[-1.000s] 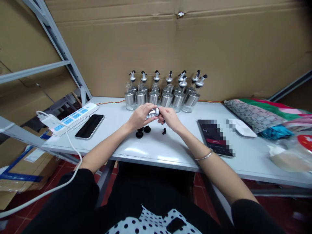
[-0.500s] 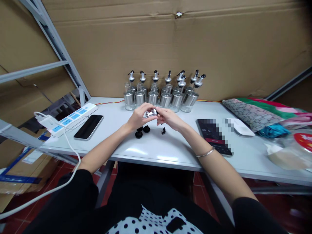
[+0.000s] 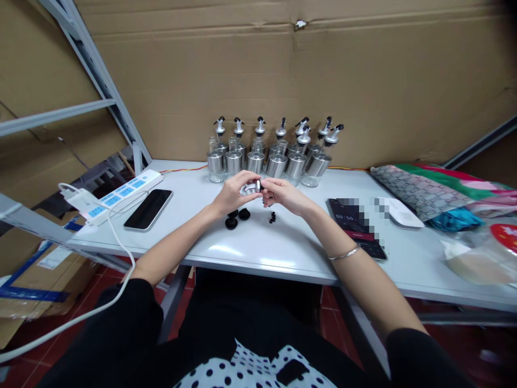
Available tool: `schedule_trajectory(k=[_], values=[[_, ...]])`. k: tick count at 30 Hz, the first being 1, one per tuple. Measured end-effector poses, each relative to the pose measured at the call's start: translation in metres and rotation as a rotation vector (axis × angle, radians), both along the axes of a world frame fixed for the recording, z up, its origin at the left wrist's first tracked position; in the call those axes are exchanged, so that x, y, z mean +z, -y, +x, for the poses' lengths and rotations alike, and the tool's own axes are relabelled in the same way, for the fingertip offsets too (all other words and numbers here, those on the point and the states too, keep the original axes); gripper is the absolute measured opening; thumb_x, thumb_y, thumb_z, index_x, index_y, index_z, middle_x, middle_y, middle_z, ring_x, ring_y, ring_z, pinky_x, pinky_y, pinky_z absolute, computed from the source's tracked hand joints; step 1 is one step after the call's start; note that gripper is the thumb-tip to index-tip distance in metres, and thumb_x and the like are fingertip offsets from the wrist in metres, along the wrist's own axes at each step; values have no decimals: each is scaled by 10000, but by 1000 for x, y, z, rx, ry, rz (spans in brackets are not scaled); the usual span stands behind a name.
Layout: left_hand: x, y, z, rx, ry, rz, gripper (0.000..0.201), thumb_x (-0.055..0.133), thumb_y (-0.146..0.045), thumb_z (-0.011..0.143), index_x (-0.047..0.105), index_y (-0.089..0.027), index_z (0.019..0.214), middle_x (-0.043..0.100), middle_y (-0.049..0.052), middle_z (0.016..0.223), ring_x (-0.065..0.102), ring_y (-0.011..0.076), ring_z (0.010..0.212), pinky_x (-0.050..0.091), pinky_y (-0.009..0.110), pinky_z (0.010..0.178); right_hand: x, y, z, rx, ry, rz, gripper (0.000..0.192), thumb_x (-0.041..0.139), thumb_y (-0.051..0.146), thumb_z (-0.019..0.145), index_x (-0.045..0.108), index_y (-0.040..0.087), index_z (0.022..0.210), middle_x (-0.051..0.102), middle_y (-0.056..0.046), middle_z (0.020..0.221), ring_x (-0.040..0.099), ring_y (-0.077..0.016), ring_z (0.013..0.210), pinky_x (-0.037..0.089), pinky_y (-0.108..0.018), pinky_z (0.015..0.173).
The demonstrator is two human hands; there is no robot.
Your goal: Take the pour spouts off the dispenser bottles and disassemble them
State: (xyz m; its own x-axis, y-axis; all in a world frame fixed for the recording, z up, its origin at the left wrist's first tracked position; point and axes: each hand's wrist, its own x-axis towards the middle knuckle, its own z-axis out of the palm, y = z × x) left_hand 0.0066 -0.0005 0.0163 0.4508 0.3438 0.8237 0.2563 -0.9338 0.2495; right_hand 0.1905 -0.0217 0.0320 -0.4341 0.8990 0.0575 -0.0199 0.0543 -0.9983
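Note:
Above the table, my left hand [image 3: 233,194] is closed around a silver pourer spout [image 3: 251,187], held on its side. The fingers of my right hand [image 3: 286,196] pinch the black end of the same spout; part of it is hidden by the fingertips. Below my left hand lie a few round black stoppers [image 3: 244,214]. Several tiny black pieces [image 3: 272,217] rest on the tabletop under my right hand. Behind both hands stand rows of glass bottles with steel sleeves [image 3: 256,163]. Some bottles carry silver spouts with black flip tips [image 3: 260,126], while several front ones have bare necks.
On the left, a black-screened phone [image 3: 148,209] lies beside a white power strip [image 3: 125,193] with a cable. To the right are a phone showing a timer [image 3: 351,222], a white device [image 3: 404,213], a patterned bag [image 3: 416,188] and a tape roll [image 3: 480,261]. Cardboard [image 3: 202,70] walls the back.
Both hands stay together on the spout. My right-hand fingers have shifted slightly at its black end, and more of that end shows. The whole view has moved a little.

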Motion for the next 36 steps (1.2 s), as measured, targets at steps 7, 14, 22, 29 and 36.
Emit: schedule_trajectory(k=[7,14,22,29,36], values=[[-3,-1,0,40,-10,-88,356,705,-382,772,640,-134,1019,688,73,889,644,147,811,513,260,723,2,0,4,17,61,50,457,689,578,679,493,170,614,490,41,592,512,-83,556,476,-237,562],[2,-6,-3,6,-53,-54,351,724,-369,756,650,-118,991,695,79,881,638,145,781,508,268,721,3,-4,9,48,236,302,414,597,573,756,535,174,664,541,14,570,517,-113,562,423,-249,563],[7,-6,-7,-4,-88,-203,410,725,-454,727,665,-131,973,703,68,864,642,139,753,518,252,699,8,3,5,-152,531,593,285,519,396,790,557,166,626,451,40,519,390,-94,525,287,-233,526],[12,-7,-8,-36,-71,-273,417,722,-449,722,669,-122,976,708,90,903,647,157,791,524,272,734,6,1,2,-281,612,836,188,567,314,754,532,189,619,521,15,579,447,-121,567,314,-254,567],[12,-12,-10,-170,22,-562,508,801,-453,617,669,-101,959,696,73,840,614,124,712,509,248,663,5,2,2,-315,760,1185,185,538,297,828,547,209,665,595,-39,661,476,-187,689,335,-294,593]])
